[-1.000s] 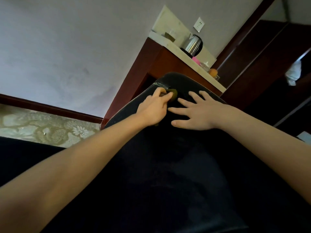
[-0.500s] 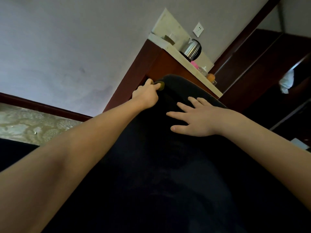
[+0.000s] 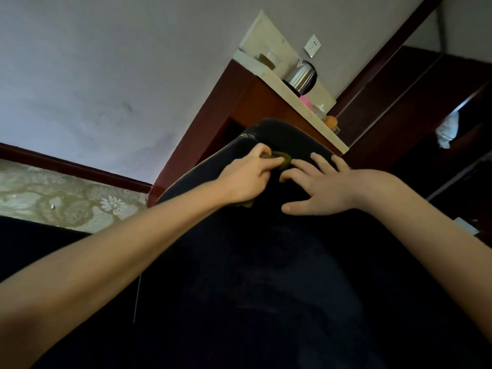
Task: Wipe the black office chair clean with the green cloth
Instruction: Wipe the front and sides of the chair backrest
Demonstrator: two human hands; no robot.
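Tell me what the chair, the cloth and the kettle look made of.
Chair: matte black upholstery, probably fabric; it gives no sheen, though the dim light hides any weave. Green cloth: soft textile, bunched up. Kettle: polished metal, likely stainless steel, from its bright reflections; its black handle looks plastic.

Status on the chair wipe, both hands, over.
Left hand grips green cloth, pressed on black chair near its far edge. Right hand flat on chair, fingers spread, close beside cloth.

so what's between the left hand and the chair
The green cloth: the left hand grips it against the black office chair, its edges showing beyond the hand, in the head view.
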